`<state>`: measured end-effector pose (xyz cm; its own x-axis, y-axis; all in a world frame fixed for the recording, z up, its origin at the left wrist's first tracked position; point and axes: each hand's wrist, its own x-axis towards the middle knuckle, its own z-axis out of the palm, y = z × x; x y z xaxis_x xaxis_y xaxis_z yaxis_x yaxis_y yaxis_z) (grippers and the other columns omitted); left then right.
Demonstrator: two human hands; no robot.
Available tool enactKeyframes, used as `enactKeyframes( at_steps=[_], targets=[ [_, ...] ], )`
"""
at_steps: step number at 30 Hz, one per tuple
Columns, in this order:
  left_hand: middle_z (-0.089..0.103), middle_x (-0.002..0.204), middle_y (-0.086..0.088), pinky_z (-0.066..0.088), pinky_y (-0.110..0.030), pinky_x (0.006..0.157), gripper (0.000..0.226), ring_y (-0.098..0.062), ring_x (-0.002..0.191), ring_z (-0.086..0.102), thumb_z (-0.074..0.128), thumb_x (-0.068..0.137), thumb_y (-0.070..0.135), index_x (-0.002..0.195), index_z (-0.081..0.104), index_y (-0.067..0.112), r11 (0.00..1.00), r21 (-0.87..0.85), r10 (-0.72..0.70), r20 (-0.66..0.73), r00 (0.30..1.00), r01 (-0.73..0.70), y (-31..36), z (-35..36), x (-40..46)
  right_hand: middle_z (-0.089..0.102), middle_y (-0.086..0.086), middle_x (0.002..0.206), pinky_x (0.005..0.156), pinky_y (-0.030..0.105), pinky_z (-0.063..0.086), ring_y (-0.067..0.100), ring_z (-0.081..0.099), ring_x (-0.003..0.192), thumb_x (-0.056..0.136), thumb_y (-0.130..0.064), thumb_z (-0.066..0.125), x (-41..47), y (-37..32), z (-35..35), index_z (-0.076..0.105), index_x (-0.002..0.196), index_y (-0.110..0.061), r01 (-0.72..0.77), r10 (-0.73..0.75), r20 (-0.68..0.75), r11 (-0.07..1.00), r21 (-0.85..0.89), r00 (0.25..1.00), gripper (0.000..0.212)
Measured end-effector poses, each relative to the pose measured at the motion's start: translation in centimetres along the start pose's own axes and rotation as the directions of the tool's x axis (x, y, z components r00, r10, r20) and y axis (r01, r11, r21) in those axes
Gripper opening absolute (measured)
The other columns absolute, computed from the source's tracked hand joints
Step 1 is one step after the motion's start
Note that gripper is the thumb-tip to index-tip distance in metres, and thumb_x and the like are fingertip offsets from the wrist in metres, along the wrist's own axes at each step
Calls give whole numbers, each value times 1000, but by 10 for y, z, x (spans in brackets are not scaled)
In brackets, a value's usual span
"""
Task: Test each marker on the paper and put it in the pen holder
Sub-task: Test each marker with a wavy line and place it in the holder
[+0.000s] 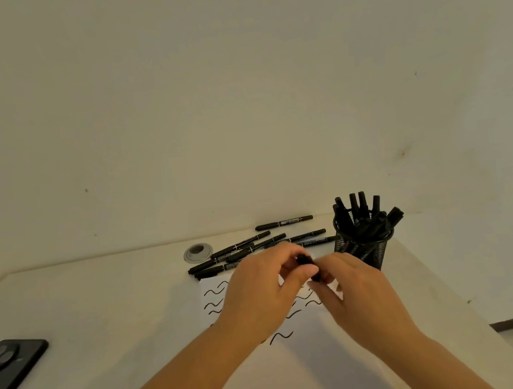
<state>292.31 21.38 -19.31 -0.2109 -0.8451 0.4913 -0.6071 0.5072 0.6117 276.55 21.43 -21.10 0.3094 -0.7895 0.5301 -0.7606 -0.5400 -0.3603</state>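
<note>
Both hands meet above the paper (315, 365): I see my left hand (261, 294) and right hand (357, 288) pinching one black marker (307, 261) between curled fingers. At two o'clock stands the pen holder (365, 245); at eleven, loose markers (255, 247) on the white table (101, 310), below a bare wall (237, 99).

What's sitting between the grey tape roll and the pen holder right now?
In the head view, a loose heap of black markers lies on the table between the tape roll and the mesh pen holder.
</note>
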Motion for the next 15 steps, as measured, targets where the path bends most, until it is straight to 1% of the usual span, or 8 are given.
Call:
enactKeyframes(
  at_steps=[1, 3, 5, 6, 8, 11, 13, 15],
  targets=[
    [62, 74, 22, 44, -13, 64, 21, 3, 76, 58, 48, 84, 48, 98, 57, 37, 999, -37, -16, -14, 1000, 15, 1, 2, 5, 57, -12, 76, 59, 12, 39, 5, 53, 67, 83, -20, 65, 3, 5, -4, 60, 99, -21, -54, 54, -3, 998, 21, 999, 16],
    [63, 72, 21, 44, -14, 62, 15, 4, 71, 58, 45, 88, 47, 98, 54, 41, 994, -82, -70, -41, 997, 66, -4, 4, 19, 56, -17, 76, 60, 13, 40, 3, 56, 69, 83, -21, 64, 8, 15, -14, 53, 110, -26, -193, 200, -47, 974, 118, 979, 29],
    [64, 75, 19, 46, -19, 65, 10, 1, 71, 58, 46, 91, 39, 96, 54, 39, 988, -53, -149, -22, 989, 148, -17, 9, 35, 56, -22, 76, 57, 10, 41, -3, 58, 70, 82, -17, 65, 13, 23, -26, 46, 116, -32, -281, 316, -130, 931, 233, 940, 42],
    [64, 78, 17, 47, -22, 68, 10, -1, 73, 59, 47, 92, 36, 98, 55, 36, 982, 4, -191, 13, 981, 191, -25, 12, 43, 57, -22, 77, 55, 9, 41, -6, 58, 71, 81, -15, 66, 16, 27, -32, 43, 118, -35, -292, 349, -177, 913, 285, 920, 48],
    [62, 88, 15, 48, -27, 74, 15, -8, 81, 58, 48, 91, 33, 104, 57, 31, 954, 172, -264, 102, 959, 245, -45, 20, 56, 58, -20, 79, 54, 10, 42, -9, 58, 72, 82, -13, 65, 23, 35, -43, 36, 121, -41, -282, 385, -255, 889, 360, 887, 56],
    [60, 100, 7, 46, -28, 78, 20, -12, 89, 56, 50, 91, 30, 108, 58, 25, 911, 333, -320, 208, 924, 241, -72, 32, 71, 59, -15, 86, 52, 11, 43, -11, 58, 76, 85, -13, 62, 32, 45, -57, 31, 123, -46, -257, 424, -329, 858, 445, 844, 59],
    [59, 106, 3, 46, -28, 79, 21, -13, 93, 55, 50, 91, 29, 109, 58, 23, 896, 387, -316, 208, 926, 219, -85, 39, 77, 60, -11, 88, 50, 9, 45, -10, 58, 76, 86, -13, 60, 37, 50, -62, 32, 122, -46, -238, 443, -362, 839, 489, 820, 57],
    [58, 109, 3, 47, -30, 80, 21, -15, 95, 54, 49, 91, 30, 109, 58, 23, 889, 415, -279, 155, 948, 194, -95, 47, 80, 61, -9, 88, 53, 4, 43, -9, 58, 75, 86, -12, 61, 41, 54, -64, 35, 121, -44, -215, 448, -392, 832, 511, 804, 54]
  ],
)
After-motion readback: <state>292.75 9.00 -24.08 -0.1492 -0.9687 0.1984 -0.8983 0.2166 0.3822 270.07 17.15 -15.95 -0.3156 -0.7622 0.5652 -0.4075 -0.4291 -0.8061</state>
